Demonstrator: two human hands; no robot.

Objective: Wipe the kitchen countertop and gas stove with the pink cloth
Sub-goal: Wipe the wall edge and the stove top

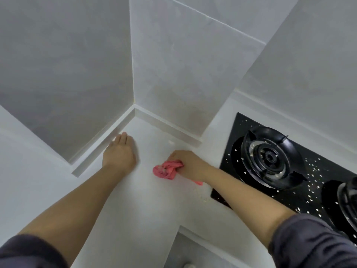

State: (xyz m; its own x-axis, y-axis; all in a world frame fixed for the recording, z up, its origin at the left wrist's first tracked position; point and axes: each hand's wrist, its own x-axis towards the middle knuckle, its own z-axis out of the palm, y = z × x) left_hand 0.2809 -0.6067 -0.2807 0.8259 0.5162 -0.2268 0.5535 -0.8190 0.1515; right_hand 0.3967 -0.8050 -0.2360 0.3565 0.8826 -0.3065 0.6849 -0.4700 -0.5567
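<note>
pink cloth [166, 170] gripped by right hand [187, 161]; left hand [119, 153] flat on countertop [146, 206]; stove [305, 196] near

A home kitchen is seen: a black gas stove [289, 171] is set into a white countertop [135, 200], and grey tiled walls [183, 74] are met at the corner.

The pink cloth [167, 170] is bunched into a wad on the white surface [146, 202], just left of the stove [270, 157]. The stove is black glass, set into the surface, flecked with pale specks around its two burners.
</note>
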